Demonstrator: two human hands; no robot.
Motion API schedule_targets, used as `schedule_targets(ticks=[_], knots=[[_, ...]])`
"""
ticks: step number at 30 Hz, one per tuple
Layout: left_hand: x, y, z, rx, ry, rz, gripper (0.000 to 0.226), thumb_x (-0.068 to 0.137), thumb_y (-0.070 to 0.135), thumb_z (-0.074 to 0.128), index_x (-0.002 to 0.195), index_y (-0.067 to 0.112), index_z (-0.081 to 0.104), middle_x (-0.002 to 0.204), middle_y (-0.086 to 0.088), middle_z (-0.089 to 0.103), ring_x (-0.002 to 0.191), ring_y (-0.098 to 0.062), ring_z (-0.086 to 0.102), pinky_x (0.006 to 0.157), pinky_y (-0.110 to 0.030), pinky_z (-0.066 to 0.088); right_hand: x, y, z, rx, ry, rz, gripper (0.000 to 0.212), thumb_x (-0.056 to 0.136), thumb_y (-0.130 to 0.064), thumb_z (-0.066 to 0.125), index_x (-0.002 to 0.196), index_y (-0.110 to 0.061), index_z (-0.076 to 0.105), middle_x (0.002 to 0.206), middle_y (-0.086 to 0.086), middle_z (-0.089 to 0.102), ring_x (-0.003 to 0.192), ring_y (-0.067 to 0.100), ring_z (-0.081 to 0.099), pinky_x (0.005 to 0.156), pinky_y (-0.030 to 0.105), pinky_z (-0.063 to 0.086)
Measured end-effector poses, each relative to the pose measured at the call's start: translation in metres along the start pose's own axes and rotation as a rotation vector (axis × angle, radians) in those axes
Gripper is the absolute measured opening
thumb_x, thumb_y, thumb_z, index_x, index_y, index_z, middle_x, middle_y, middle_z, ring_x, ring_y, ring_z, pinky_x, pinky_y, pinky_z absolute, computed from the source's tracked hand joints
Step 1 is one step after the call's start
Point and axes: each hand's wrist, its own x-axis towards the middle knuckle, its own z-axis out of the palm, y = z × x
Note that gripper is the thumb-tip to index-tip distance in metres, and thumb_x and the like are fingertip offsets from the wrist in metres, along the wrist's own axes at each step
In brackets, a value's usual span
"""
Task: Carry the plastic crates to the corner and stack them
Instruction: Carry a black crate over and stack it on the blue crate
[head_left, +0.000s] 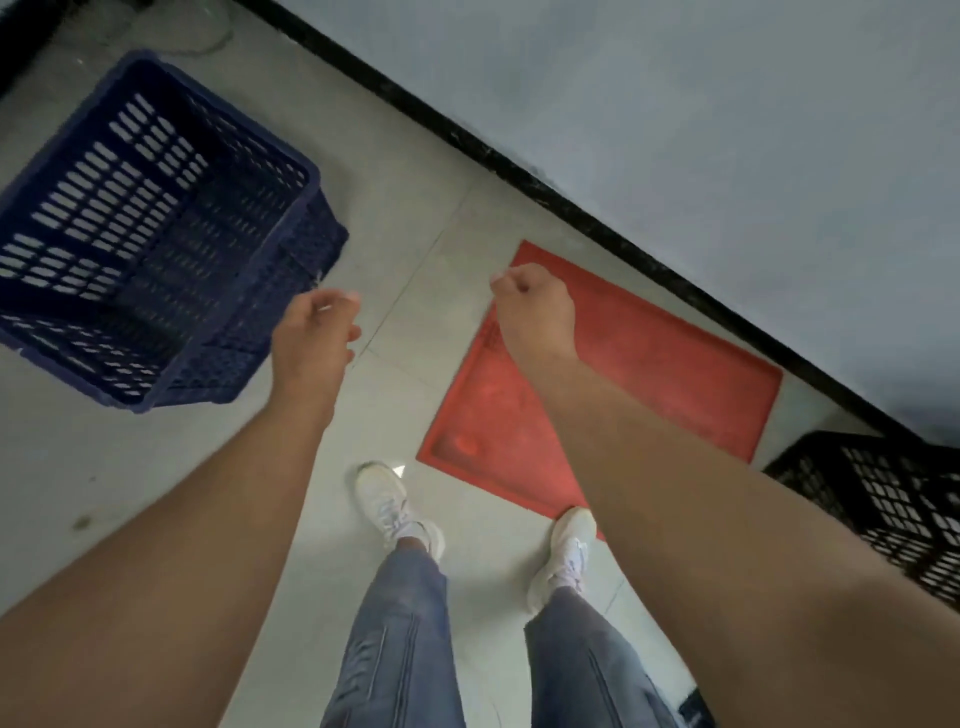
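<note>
On the red mat (649, 364), blurred marking (493, 332) beside fisted right hand (535, 312).

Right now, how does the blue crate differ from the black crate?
The blue crate is dark blue, the black crate black. The blue one shows nearly whole at left; the black one is cut by the right edge. Blue has long slots, black squarer holes. Both are perforated, open-topped, on the floor.

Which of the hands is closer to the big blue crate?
Left. The left hand hangs close beside the blue crate, by its corner. The right hand is farther away, above the red mat.
</note>
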Motion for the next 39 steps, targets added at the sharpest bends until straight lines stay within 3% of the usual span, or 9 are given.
schedule_targets(ticks=[3, 7, 14, 19, 25, 28, 30, 33, 39], knots=[[-0.027, -0.006, 0.047, 0.032, -0.051, 0.025, 0.018, 0.090, 0.029, 0.059, 0.106, 0.022, 0.057, 0.099, 0.001, 0.063, 0.085, -0.012, 0.062, 0.074, -0.027, 0.051, -0.004, 0.031, -0.055, 0.036, 0.069, 0.043, 0.024, 0.091, -0.029, 0.049, 0.103, -0.017, 0.066, 0.093, -0.005, 0.063, 0.090, 0.017, 0.059, 0.079, 0.030, 0.048], [-0.067, -0.016, 0.115, 0.045, -0.121, 0.052, 0.015, 0.089, 0.028, 0.059, 0.103, 0.022, 0.057, 0.092, 0.002, 0.063, 0.082, -0.013, 0.062, 0.066, -0.023, 0.048, -0.007, 0.085, -0.131, 0.093, 0.155, 0.081, 0.026, 0.091, -0.031, 0.049, 0.106, -0.018, 0.067, 0.103, -0.001, 0.068, 0.097, 0.019, 0.061, 0.084, 0.034, 0.049], [-0.145, -0.034, 0.225, 0.052, -0.227, 0.108, 0.005, 0.089, 0.028, 0.061, 0.094, 0.026, 0.059, 0.087, 0.005, 0.063, 0.075, -0.008, 0.062, 0.064, -0.024, 0.049, -0.018, 0.180, -0.237, 0.130, 0.265, 0.160, 0.025, 0.090, -0.033, 0.049, 0.103, -0.020, 0.066, 0.101, -0.003, 0.067, 0.097, 0.021, 0.061, 0.085, 0.038, 0.050], [-0.197, -0.048, 0.279, 0.095, -0.368, 0.126, 0.019, 0.092, 0.027, 0.060, 0.109, 0.018, 0.058, 0.090, 0.005, 0.062, 0.075, -0.007, 0.061, 0.063, -0.023, 0.048, -0.040, 0.233, -0.292, 0.176, 0.361, 0.237, 0.024, 0.092, -0.033, 0.048, 0.105, -0.022, 0.065, 0.098, -0.008, 0.063, 0.098, 0.016, 0.059, 0.086, 0.036, 0.048], [-0.237, -0.039, 0.316, 0.178, -0.478, 0.161, 0.021, 0.092, 0.027, 0.059, 0.112, 0.019, 0.058, 0.090, 0.007, 0.061, 0.078, -0.009, 0.060, 0.066, -0.022, 0.048, -0.061, 0.266, -0.327, 0.226, 0.476, 0.311, 0.025, 0.090, -0.036, 0.047, 0.104, -0.025, 0.065, 0.103, -0.007, 0.065, 0.098, 0.016, 0.059, 0.087, 0.036, 0.048], [-0.255, -0.029, 0.329, 0.218, -0.531, 0.191, 0.017, 0.094, 0.030, 0.055, 0.109, 0.023, 0.060, 0.095, 0.005, 0.063, 0.087, -0.012, 0.061, 0.073, -0.025, 0.049, -0.072, 0.278, -0.347, 0.243, 0.533, 0.331, 0.026, 0.091, -0.037, 0.046, 0.104, -0.023, 0.064, 0.105, -0.005, 0.066, 0.099, 0.016, 0.059, 0.087, 0.035, 0.047], [-0.263, -0.025, 0.341, 0.243, -0.568, 0.207, 0.013, 0.096, 0.036, 0.050, 0.105, 0.030, 0.059, 0.105, 0.004, 0.065, 0.099, -0.013, 0.063, 0.087, -0.029, 0.049, -0.076, 0.289, -0.360, 0.277, 0.588, 0.345, 0.029, 0.091, -0.041, 0.045, 0.097, -0.021, 0.065, 0.101, -0.001, 0.067, 0.097, 0.020, 0.062, 0.087, 0.037, 0.049], [-0.272, -0.025, 0.361, 0.282, -0.610, 0.223, 0.035, 0.099, 0.045, 0.039, 0.122, 0.027, 0.058, 0.118, 0.000, 0.065, 0.110, -0.014, 0.060, 0.103, -0.037, 0.044, -0.081, 0.310, -0.379, 0.325, 0.664, 0.405, 0.033, 0.088, -0.047, 0.041, 0.079, -0.022, 0.061, 0.084, -0.002, 0.065, 0.088, 0.025, 0.065, 0.084, 0.046, 0.052], [-0.297, -0.050, 0.418, 0.320, -0.680, 0.186, 0.054, 0.100, 0.051, 0.028, 0.138, 0.019, 0.051, 0.133, -0.009, 0.060, 0.118, -0.020, 0.057, 0.102, -0.040, 0.043, -0.089, 0.380, -0.447, 0.337, 0.810, 0.533, 0.037, 0.091, -0.047, 0.038, 0.073, -0.019, 0.056, 0.083, 0.003, 0.065, 0.086, 0.027, 0.064, 0.083, 0.049, 0.051]])
